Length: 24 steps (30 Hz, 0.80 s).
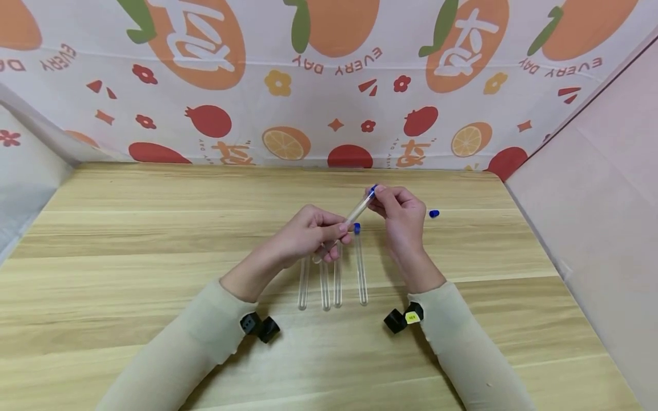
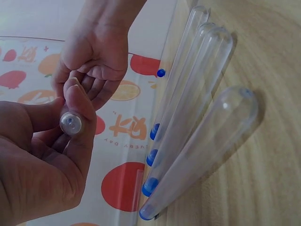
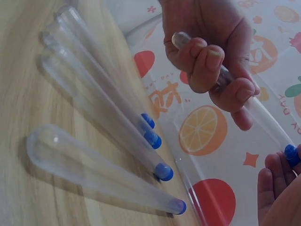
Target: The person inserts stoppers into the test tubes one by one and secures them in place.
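My left hand (image 1: 311,233) grips a clear test tube (image 1: 359,210) around its lower part, with the rounded end (image 2: 71,123) poking out below the fingers. The tube slants up to the right above the table. At its upper end sits a blue cap (image 3: 292,154), which my right hand (image 1: 405,216) pinches between thumb and fingers. Whether the cap is fully seated cannot be told. Beneath the hands lie several more clear test tubes (image 1: 361,271), roughly side by side with rounded ends toward me. Blue caps (image 3: 163,171) close their far ends, partly hidden by my left hand in the head view.
A loose blue cap (image 1: 434,213) lies on the wooden table (image 1: 154,245) to the right of my right hand. Behind the table's far edge hangs a fruit-printed cloth (image 1: 319,108). Pale side walls (image 1: 591,171) flank the table.
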Each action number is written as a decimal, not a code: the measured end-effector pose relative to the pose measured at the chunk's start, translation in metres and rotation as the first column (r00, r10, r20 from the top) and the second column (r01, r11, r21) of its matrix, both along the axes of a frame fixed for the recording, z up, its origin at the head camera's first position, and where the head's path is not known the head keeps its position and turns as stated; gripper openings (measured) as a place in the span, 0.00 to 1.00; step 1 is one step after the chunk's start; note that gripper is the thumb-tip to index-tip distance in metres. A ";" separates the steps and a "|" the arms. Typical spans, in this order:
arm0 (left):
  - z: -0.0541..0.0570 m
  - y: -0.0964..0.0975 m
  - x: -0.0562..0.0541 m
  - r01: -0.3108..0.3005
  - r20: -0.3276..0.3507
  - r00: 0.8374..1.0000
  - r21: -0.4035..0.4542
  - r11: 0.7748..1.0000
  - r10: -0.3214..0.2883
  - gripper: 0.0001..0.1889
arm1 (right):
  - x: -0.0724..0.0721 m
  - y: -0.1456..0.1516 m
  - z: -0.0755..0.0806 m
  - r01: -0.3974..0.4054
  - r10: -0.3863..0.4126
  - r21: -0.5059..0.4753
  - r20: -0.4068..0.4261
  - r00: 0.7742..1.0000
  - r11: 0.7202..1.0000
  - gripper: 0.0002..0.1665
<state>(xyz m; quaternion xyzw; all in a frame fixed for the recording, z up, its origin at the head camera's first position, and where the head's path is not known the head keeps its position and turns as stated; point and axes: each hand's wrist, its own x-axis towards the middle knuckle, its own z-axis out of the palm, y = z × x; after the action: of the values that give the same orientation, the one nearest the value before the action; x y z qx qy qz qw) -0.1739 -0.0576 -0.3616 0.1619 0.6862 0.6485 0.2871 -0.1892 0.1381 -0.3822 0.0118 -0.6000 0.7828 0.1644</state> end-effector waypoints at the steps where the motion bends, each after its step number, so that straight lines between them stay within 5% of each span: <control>1: 0.000 0.000 0.000 -0.001 0.001 1.000 -0.002 1.000 0.001 0.14 | 0.000 0.000 0.000 0.002 -0.002 0.009 -0.002 1.000 1.000 0.08; 13: 0.004 -0.001 0.001 -0.006 0.004 1.000 -0.032 0.999 0.006 0.14 | -0.001 0.009 0.005 -0.075 0.082 0.188 -0.029 0.996 0.979 0.08; 24: 0.004 -0.001 -0.001 0.000 -0.018 1.000 -0.054 0.999 -0.001 0.14 | -0.004 0.013 0.003 -0.114 0.131 0.207 -0.069 0.989 0.972 0.11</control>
<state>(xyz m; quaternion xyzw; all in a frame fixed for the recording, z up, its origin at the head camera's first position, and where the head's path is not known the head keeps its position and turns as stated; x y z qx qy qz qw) -0.1750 -0.0582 -0.3580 0.1600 0.7058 0.6284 0.2854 -0.1928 0.1510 -0.3793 0.0973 -0.6673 0.7253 0.1382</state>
